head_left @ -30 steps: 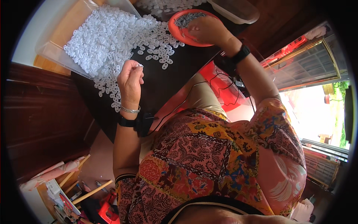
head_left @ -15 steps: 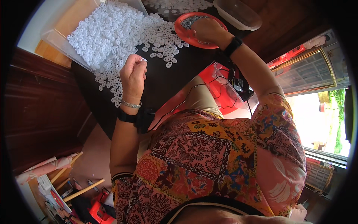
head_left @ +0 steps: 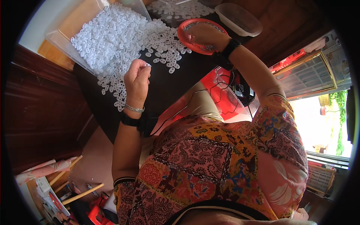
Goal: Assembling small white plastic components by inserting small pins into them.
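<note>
My left hand is raised over the dark table in a closed pinch, with a small white oval plastic piece showing at its fingertips. Beside it spreads a large heap of the same white oval pieces, each with holes through it. My right hand reaches into a shallow red plate that holds small silvery metal bits. Its fingers are curled down among the bits, and whatever they grip is hidden.
The heap spills from a clear plastic bin onto the black tabletop. An oval translucent tub stands beyond the plate. Below the table edge are a red container and dark cables.
My right hand has shifted slightly and sits lower among the metal bits. The left hand keeps its pinch on the white piece; the whole view has moved a little.
</note>
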Tool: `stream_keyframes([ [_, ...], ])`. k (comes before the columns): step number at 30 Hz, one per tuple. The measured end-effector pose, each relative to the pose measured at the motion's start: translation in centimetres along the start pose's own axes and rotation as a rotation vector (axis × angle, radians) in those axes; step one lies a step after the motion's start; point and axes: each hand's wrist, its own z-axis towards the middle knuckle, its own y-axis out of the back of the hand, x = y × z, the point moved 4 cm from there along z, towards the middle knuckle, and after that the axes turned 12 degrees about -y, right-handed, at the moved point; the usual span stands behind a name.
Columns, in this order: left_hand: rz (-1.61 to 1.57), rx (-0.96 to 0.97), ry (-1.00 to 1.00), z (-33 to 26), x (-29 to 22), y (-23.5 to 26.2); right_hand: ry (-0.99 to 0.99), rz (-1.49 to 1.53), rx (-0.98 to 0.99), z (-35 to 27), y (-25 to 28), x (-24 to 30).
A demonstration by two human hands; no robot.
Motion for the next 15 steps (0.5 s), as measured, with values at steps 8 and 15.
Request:
stream_keyframes([
  [8,-0.02,-0.013,-0.005,0.1,-0.2,-0.1,-0.027,-0.089,0.104,0.6,-1.3,-0.3],
  [15,-0.011,-0.01,-0.02,0.1,-0.3,0.1,-0.084,-0.023,-0.05,0.9,0.4,-1.4],
])
